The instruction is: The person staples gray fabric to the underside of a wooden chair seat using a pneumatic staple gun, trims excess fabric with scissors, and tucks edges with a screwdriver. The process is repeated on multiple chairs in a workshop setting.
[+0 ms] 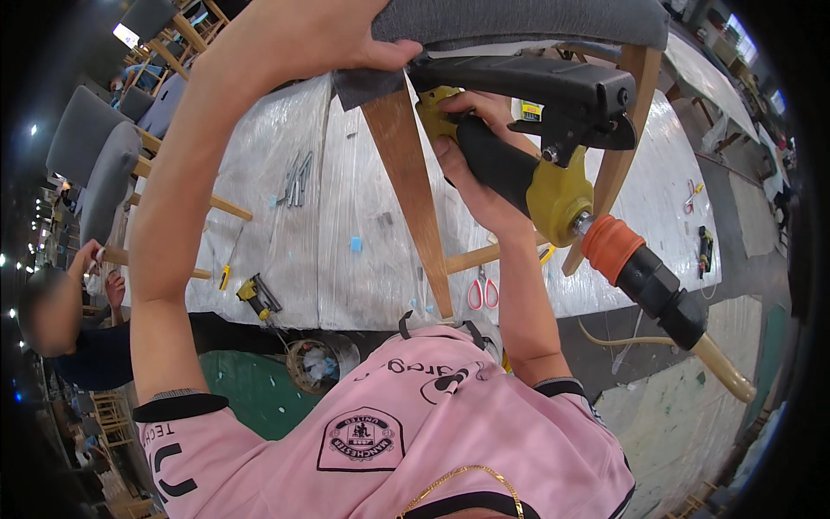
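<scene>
Right grip wraps rounded yellow stapler; left grip, fingers hidden, touches grey fabric.

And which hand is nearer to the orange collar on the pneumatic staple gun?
Right hand: it grips the pneumatic staple gun, up and left of the orange collar. The left hand is farther off, at the grey chair upholstery.

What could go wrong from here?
The left hand has its thumb close to the nose of the staple gun, so a misfire might hit it. The air hose might snag and pull the tool off line. The red-handled scissors lie near the edge of the table and could get knocked off.
</scene>
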### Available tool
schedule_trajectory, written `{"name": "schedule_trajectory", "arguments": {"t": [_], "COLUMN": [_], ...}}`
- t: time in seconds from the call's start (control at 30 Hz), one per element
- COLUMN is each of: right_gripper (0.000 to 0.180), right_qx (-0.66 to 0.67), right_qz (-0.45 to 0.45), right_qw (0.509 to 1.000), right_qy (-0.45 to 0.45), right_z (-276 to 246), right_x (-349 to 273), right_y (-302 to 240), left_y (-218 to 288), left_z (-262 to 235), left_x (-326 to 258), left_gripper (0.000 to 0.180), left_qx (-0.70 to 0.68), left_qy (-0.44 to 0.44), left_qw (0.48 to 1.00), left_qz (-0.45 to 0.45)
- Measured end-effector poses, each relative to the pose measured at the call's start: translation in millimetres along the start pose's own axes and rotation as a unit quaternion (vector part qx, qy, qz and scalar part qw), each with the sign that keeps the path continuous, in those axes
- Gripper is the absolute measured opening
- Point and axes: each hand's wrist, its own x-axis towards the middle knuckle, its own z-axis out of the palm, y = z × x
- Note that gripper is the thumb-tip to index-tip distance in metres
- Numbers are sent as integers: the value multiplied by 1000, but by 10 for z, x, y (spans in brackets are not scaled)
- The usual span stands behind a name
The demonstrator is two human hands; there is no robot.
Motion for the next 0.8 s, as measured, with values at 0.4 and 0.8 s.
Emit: {"name": "schedule_trajectory", "arguments": {"t": [0.4, 0.8], "right_gripper": [36, 36], "right_qx": [-1, 11], "right_qz": [-17, -28], "right_qw": [999, 998], "right_qy": [37, 64], "right_z": [-37, -36], "right_x": [-187, -138], "right_y": [-39, -58], "left_y": [170, 102], "left_z": [15, -161], "left_x": [-143, -180], "left_gripper": [95, 92], "left_qx": [23, -45], "left_qy": [59, 8], "left_qw": [998, 999], "left_qz": [20, 25]}}
